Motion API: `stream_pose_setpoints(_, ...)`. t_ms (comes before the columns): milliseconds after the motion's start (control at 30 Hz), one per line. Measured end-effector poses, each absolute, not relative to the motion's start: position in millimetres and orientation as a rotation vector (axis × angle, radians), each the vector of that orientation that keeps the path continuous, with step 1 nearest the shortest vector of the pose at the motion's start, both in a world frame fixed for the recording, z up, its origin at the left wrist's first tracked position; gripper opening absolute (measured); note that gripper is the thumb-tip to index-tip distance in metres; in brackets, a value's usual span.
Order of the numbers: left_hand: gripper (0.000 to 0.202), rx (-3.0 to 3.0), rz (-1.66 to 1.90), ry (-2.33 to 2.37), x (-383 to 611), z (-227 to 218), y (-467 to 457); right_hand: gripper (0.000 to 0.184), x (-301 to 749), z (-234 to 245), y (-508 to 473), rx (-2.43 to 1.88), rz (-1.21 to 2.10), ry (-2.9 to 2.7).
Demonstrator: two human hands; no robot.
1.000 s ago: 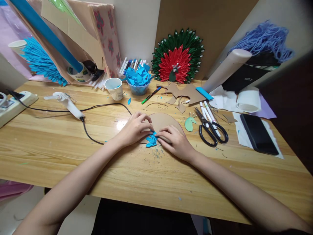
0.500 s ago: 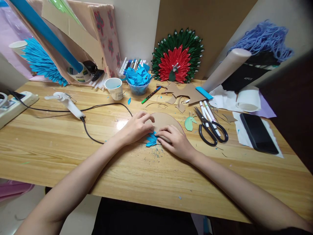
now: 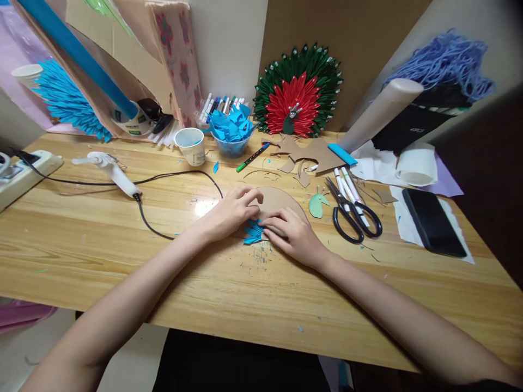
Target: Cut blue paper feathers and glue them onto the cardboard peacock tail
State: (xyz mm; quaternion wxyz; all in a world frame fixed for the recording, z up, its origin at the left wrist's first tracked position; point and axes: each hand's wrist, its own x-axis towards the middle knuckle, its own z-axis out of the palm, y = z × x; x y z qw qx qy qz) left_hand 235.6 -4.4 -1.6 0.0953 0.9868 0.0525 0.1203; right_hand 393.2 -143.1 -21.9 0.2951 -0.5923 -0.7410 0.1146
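Cardboard disc lies flat toward the middle of the wooden table, partly hidden under two hands. Behind, a brown board leans at the back, with a round green-and-red feathered fan standing in front of it. Left hand arches, fingers bent, over the disc's left part; its fingertips are mostly hidden, so I cannot tell whether they pinch anything. Right hand rests low on the near right part, fingertips at some blue petals; whether it grips them I cannot tell either. White glue gun lies well left, black-handled scissors right. Smallest, a pale green cutout lies between disc and scissors, while the petals spread between the hands at the disc's near edge
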Motion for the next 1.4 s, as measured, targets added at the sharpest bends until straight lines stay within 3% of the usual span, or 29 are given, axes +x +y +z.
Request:
stream_pose_setpoints(267, 0.013, 2.483, 0.653, 0.579, 229, -14, 3, 0.017, 392, -23, -143, -1.593, 0.318, -1.897)
stream_pose_setpoints(800, 0.017, 2.442, 0.571, 0.706, 231, -17, -6, 0.017, 391, -21, -145, -1.577, 0.305, -1.918)
stream_pose_setpoints(1033, 0.019, 2.38, 0.747, 1.291, 216, -9, 26, 0.014, 393, -24, -146, -1.451, 0.201, -1.856)
stream_pose_setpoints(1167, 0.018, 2.382, 0.648, 1.567, 226, -6, 52, 0.011, 393, -26, -146, -1.436, 0.195, -1.834)
stream_pose_setpoints(1400, 0.01, 2.232, 0.709, 1.587, 237, -11, 63, 0.01, 391, -25, -146, -1.437, 0.257, -1.819)
